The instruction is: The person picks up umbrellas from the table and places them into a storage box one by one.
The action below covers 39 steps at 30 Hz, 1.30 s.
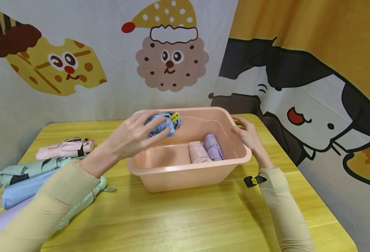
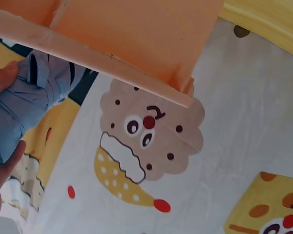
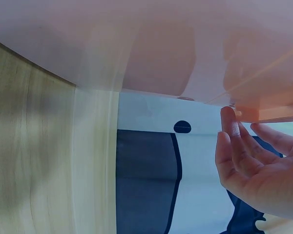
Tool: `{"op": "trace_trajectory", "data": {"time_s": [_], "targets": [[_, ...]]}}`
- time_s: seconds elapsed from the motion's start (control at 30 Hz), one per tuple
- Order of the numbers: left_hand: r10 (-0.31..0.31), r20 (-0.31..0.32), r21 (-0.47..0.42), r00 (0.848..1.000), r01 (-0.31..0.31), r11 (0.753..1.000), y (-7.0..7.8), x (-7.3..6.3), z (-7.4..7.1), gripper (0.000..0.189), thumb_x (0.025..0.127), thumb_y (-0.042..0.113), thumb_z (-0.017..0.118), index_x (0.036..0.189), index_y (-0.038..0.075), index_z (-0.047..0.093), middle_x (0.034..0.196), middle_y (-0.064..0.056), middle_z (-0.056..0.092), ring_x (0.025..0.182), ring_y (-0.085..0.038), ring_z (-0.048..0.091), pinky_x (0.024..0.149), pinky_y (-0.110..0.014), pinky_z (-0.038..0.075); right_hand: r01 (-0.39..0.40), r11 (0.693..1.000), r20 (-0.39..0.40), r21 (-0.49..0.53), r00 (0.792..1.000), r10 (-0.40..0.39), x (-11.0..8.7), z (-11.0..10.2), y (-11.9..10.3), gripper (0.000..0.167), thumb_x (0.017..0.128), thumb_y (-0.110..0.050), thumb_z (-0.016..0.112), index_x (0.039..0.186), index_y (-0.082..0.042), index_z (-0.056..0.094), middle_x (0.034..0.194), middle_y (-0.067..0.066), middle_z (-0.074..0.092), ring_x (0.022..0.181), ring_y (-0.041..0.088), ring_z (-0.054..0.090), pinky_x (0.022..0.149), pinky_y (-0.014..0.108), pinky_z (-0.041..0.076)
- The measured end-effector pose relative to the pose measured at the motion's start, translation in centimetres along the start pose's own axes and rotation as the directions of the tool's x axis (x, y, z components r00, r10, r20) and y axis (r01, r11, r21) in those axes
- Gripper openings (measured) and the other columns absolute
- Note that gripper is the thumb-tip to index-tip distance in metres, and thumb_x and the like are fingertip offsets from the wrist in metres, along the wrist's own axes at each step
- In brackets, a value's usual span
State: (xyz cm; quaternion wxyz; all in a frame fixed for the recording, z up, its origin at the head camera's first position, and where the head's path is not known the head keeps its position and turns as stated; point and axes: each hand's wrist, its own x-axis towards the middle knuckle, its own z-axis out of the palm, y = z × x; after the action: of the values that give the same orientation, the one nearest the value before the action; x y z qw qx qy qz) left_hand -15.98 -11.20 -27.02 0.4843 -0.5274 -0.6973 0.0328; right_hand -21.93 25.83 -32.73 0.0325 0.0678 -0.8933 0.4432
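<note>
My left hand [image 1: 137, 131] holds a folded blue umbrella [image 1: 161, 127] with dark parts and a yellow tag, over the left side of a peach plastic basin [image 1: 185, 178]. In the left wrist view, fingers and thumb grip the rolled blue fabric beside the basin's rim. Inside the basin, toward the right, a pink roll [image 1: 199, 152] and a lavender roll [image 1: 214, 147] of folded fabric lie side by side. My right hand [image 1: 249, 134] is at the basin's right rim. Its fingers are loosely bent, with fingertips touching the rim's edge in the right wrist view.
Several folded umbrellas lie on the wooden table [image 1: 172, 220] at left: a pink one [image 1: 60, 149], a green one [image 1: 35, 170], a blue one [image 1: 22, 192], a purple one [image 1: 3, 218], and a pale green one [image 1: 81, 206] with a strap. A cartoon-printed curtain [image 1: 115, 101] hangs behind.
</note>
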Motion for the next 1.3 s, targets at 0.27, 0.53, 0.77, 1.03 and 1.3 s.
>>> {"op": "trace_trajectory", "data": {"time_s": [0.27,0.53,0.77,1.03,1.3], "targets": [[0.094,0.061,-0.005,0.994,-0.093,0.996,-0.6,2.0,2.0,0.037,0.076,0.007,0.076,0.108,0.012,0.06,0.108,-0.014,0.062,0.097,-0.033,0.063,0.073,-0.039,0.059,0.003,1.0,-0.008,-0.006,1.0,-0.003,0.0,0.1,0.0,0.049,0.095,-0.021,0.051,0.142,-0.008,0.043,0.138,0.025,0.049,0.118,0.04,0.055,0.09,0.04,0.048],[0.144,0.137,0.001,0.98,-0.146,0.989,-1.4,3.7,3.9,0.03,0.084,0.002,0.065,0.109,0.015,0.054,0.11,-0.012,0.059,0.096,-0.03,0.061,0.076,-0.035,0.058,0.008,1.0,-0.011,-0.01,1.0,-0.009,0.1,0.1,0.0,0.049,0.096,-0.023,0.051,0.142,-0.008,0.043,0.137,0.025,0.049,0.118,0.04,0.055,0.088,0.036,0.048],[0.172,0.149,-0.03,0.974,-0.17,0.985,-1.9,4.8,5.8,0.032,0.086,-0.001,0.06,0.111,0.018,0.053,0.112,-0.011,0.057,0.097,-0.028,0.059,0.071,-0.033,0.058,0.015,1.0,-0.014,-0.012,1.0,-0.015,0.1,0.2,0.0,0.049,0.095,-0.022,0.051,0.142,-0.007,0.043,0.138,0.026,0.049,0.119,0.041,0.055,0.091,0.041,0.048],[0.242,0.254,-0.061,0.936,-0.234,0.97,-2.6,5.6,7.1,0.031,0.09,-0.002,0.053,0.114,0.017,0.051,0.119,-0.012,0.054,0.097,-0.027,0.057,0.068,-0.031,0.057,0.005,1.0,-0.016,-0.024,1.0,-0.006,0.0,0.0,0.0,0.05,0.095,-0.022,0.05,0.143,-0.008,0.042,0.136,0.025,0.05,0.115,0.038,0.057,0.081,0.024,0.046],[0.274,0.288,-0.077,0.918,-0.263,0.962,-3.1,6.9,7.8,0.025,0.095,0.012,0.054,0.119,0.016,0.055,0.116,-0.013,0.056,0.096,-0.027,0.058,0.066,-0.031,0.057,0.0,1.0,-0.001,-0.016,1.0,0.0,-0.1,0.0,-0.4,0.052,0.096,-0.024,0.049,0.145,-0.01,0.04,0.138,0.025,0.048,0.115,0.037,0.056,0.082,0.024,0.047]]}}
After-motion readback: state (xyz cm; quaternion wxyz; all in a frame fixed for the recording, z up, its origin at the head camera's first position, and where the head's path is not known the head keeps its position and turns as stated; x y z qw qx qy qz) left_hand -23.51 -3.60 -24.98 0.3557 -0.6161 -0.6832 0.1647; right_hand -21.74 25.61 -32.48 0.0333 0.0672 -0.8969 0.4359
